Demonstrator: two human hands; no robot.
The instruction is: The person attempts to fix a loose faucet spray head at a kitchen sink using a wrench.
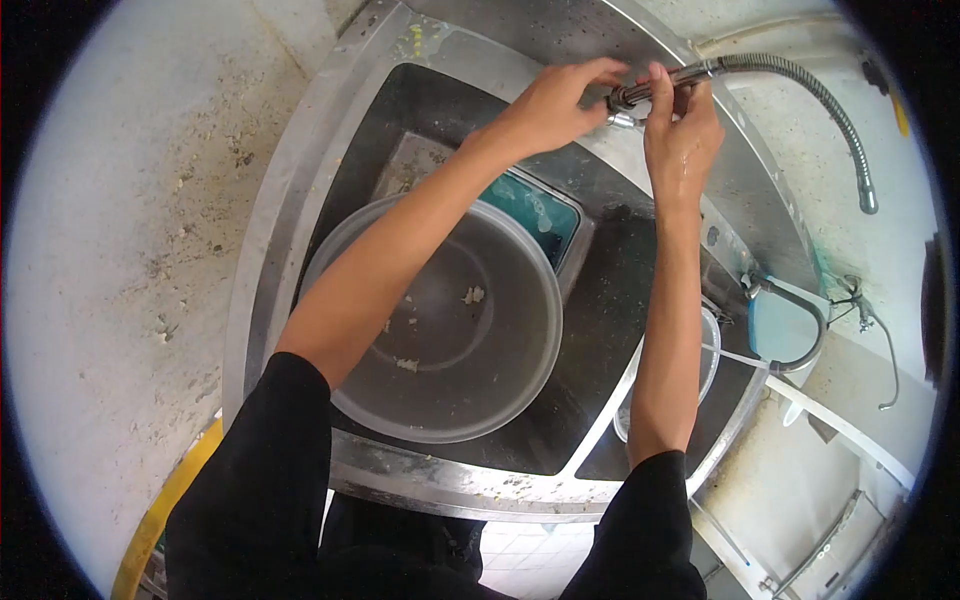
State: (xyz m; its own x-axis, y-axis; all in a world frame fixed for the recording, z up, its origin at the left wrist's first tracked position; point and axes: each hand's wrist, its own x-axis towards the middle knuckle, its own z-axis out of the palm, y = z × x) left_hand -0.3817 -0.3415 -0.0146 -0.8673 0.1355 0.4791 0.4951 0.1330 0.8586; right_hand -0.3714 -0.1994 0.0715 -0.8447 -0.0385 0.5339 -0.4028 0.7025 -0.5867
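Note:
A metal faucet with a flexible coiled spout rises at the back of the steel sink. My right hand is closed around its metal stem, the thumb pointing up along the near side. Just left of the stem is my left hand, its fingers curved and apart around the end of the faucet, with the thumb close to the fitting. Below my left forearm a wide translucent basin sits in the large sink bowl. Small pale food scraps lie on its bottom.
A teal tray lies behind the basin, partly covered by it and my forearm. A second sink bowl on the right holds a white-rimmed container. Beyond it are a light-blue container and a wall tap. A stained wall borders the left side.

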